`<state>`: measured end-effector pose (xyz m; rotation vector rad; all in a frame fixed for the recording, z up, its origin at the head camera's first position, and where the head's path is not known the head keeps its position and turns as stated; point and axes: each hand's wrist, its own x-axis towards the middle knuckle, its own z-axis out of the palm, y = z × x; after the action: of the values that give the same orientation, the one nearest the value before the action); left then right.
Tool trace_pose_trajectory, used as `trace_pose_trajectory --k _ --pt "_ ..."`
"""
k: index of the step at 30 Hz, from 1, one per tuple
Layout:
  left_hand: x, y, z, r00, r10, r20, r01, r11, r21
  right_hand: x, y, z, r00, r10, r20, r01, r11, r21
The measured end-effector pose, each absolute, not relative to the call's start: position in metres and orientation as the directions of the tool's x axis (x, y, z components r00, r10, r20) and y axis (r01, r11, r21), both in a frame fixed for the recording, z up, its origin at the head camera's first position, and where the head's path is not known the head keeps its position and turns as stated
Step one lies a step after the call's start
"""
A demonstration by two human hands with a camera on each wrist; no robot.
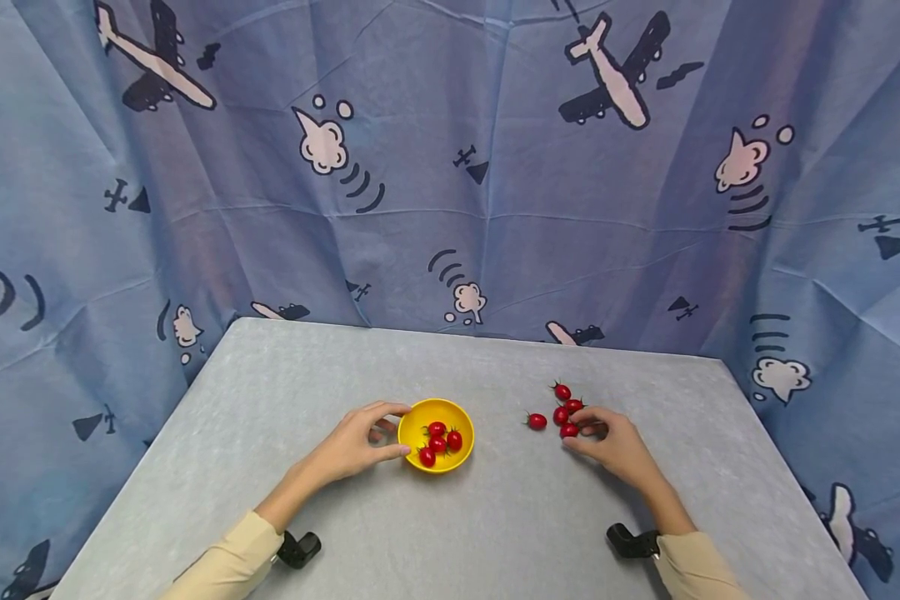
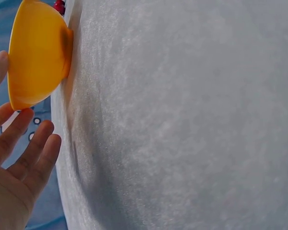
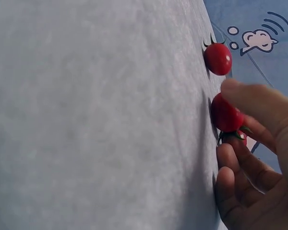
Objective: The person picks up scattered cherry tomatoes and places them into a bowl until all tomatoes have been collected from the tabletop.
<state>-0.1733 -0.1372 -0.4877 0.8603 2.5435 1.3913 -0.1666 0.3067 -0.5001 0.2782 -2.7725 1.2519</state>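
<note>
Red tomatoes [image 1: 562, 414] are touched by the right hand [image 1: 607, 442], one being pinched; the bowl [image 1: 436, 435], steadied by the spread left hand [image 1: 352, 446], lies to its left.

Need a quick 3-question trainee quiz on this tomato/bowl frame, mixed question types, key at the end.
1. How many cherry tomatoes lie inside the yellow bowl?
2. True or false: the left hand holds the bowl lifted above the grey table.
3. Multiple choice: the right hand is
A. resting flat, far from any tomato
B. closing its fingertips on a loose tomato in the cluster on the table
C. dropping a tomato into the bowl

Key:
1. Four.
2. False: the bowl stands on the table, with the left hand's thumb and fingers at its rim.
3. B.
</note>
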Motion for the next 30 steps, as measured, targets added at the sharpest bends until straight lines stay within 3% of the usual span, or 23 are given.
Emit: trace_pose_trajectory --k 30 --pt "-0.173 -0.137 -0.489 -0.822 0.536 0.194 0.455 0.412 0.789 -0.173 0.315 -0.492 -0.978 -0.145 0.150 -0.207 0.572 -0.794"
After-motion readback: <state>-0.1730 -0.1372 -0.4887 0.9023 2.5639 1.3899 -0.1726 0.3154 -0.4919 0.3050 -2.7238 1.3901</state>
